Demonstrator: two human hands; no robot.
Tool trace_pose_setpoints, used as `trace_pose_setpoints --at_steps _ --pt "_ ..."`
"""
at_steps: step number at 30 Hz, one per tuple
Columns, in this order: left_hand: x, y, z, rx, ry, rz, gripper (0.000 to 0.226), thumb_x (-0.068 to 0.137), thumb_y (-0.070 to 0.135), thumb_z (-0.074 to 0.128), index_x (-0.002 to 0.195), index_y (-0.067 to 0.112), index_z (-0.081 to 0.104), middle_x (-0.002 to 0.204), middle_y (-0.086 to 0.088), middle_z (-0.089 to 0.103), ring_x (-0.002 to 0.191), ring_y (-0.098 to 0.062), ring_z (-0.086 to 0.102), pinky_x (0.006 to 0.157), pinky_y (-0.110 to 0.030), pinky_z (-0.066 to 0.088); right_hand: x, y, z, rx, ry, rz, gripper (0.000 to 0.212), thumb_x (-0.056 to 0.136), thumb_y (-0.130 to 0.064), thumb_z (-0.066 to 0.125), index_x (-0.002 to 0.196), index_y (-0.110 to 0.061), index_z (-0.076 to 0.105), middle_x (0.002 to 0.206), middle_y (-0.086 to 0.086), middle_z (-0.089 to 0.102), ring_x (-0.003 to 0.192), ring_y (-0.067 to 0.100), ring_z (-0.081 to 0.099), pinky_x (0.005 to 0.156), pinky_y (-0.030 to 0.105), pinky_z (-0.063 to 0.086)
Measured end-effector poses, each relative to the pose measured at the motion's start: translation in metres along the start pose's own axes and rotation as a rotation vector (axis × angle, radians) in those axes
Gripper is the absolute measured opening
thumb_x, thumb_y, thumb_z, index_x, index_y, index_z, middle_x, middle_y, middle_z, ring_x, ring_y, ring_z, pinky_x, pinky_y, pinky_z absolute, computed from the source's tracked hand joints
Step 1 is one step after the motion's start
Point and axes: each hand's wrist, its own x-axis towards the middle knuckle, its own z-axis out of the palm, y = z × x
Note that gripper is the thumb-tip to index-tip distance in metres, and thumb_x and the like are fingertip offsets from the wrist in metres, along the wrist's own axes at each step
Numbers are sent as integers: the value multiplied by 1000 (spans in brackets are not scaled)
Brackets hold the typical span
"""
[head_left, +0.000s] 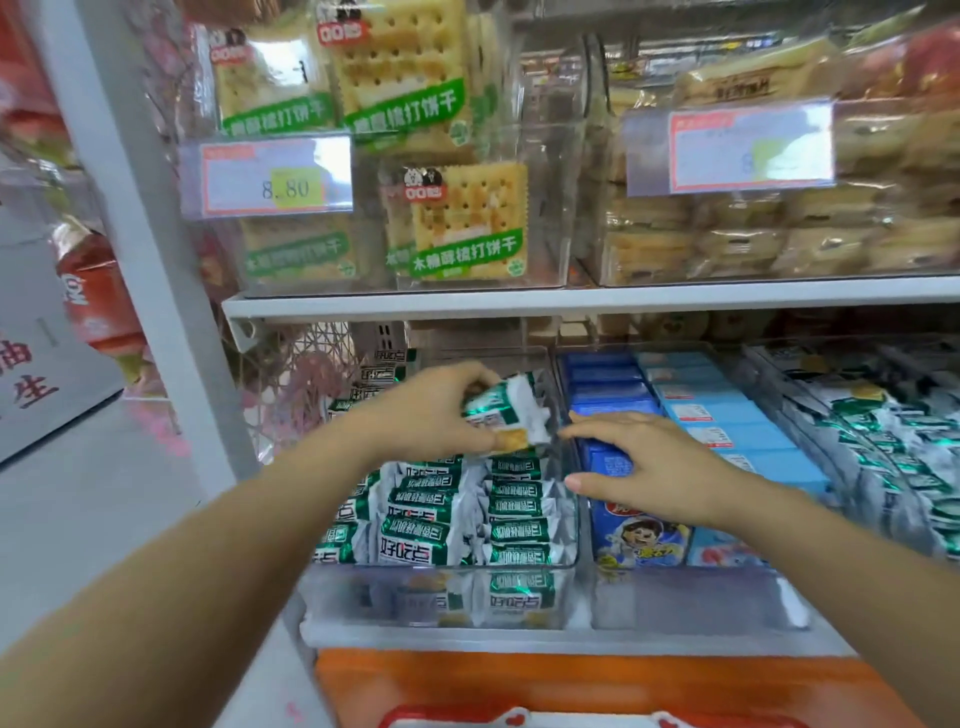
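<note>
A shopper's left hand (431, 415) is pinching a green-and-white snack packet (511, 408) between thumb and curled fingers. The grip is closing narrow on the packet's near end and holding it tilted just above a clear plastic bin (363, 597) on the lower shelf (519, 638). The bin is carrying rows of matching packets (431, 519), packed side by side.

The right hand (644, 462) is hovering just beside the held packet, its grip wide and holding nothing. Its fingers are straight and its palm is facing down over the wall between that bin and the next. The neighbouring bin (696, 597) is holding blue boxes (727, 415) in rows, dark blue at left and pale blue at right. Farther right, more green-and-white wrappers (883, 441) are lying in rows.

Both bare forearms are reaching in from the bottom corners. On the upper shelf (571, 301), clear containers are showing soda cracker packs (467, 228) behind a price tag (275, 179) reading 8.80, and wrapped pastries (779, 234) at right.
</note>
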Motion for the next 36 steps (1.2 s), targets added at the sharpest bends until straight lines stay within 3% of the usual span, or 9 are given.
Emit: trace_pose_setpoints --at_steps 4,8,14,16,21,26,31,36 --pt "43 -4 23 -31 -101 -46 77 82 36 72 145 12 35 148 -3 40 130 -16 44 99 -18 33 0 2 0 5 -4 -5 59 83 -63 51 138 -47 36 152 -18 28 139 10 26 116 34 18" --pt "61 -20 36 75 -181 -78 74 83 37 72 144 18 37 150 -3 39 133 -21 42 111 -33 33 0 4 0 -2 -12 -11 60 82 -66 48 138 -50 33 152 -22 25 140 9 22 115 33 17" --pt "75 -29 50 415 -80 -35 74 84 48 66 148 31 31 154 -3 33 134 -28 40 107 -41 36 0 4 0 -19 -19 -10 61 83 -67 45 140 -49 31 153 -19 25 139 8 21 114 32 16" --pt "78 -30 55 463 -100 -31 74 83 51 66 147 35 30 155 -3 31 134 -29 39 108 -49 34 0 4 1 -34 -20 -10 61 84 -66 45 141 -48 30 154 -18 24 139 9 21 114 32 15" --pt "84 -33 57 578 -46 24 69 85 55 59 146 43 28 155 7 31 143 -24 25 114 -53 19 -1 2 1 -54 -9 -9 59 85 -65 44 141 -49 29 154 -19 24 139 8 21 112 31 12" --pt "86 -34 59 630 -99 46 70 87 55 57 147 43 23 154 8 33 142 -21 28 115 -54 18 -3 0 1 -60 -8 -8 58 86 -64 44 140 -50 29 153 -19 26 138 8 21 110 29 13" --pt "79 -37 53 327 -22 53 75 80 47 70 145 33 35 148 4 43 134 -21 42 109 -41 36 -4 -2 0 -60 -16 0 58 86 -65 43 141 -49 28 153 -21 24 138 9 20 112 31 12" --pt "74 -43 54 171 -25 39 39 89 27 67 127 25 60 141 6 51 129 -15 47 108 -34 37 -3 0 2 -61 -6 -3 59 86 -66 42 141 -50 27 153 -21 24 139 9 20 112 33 12"
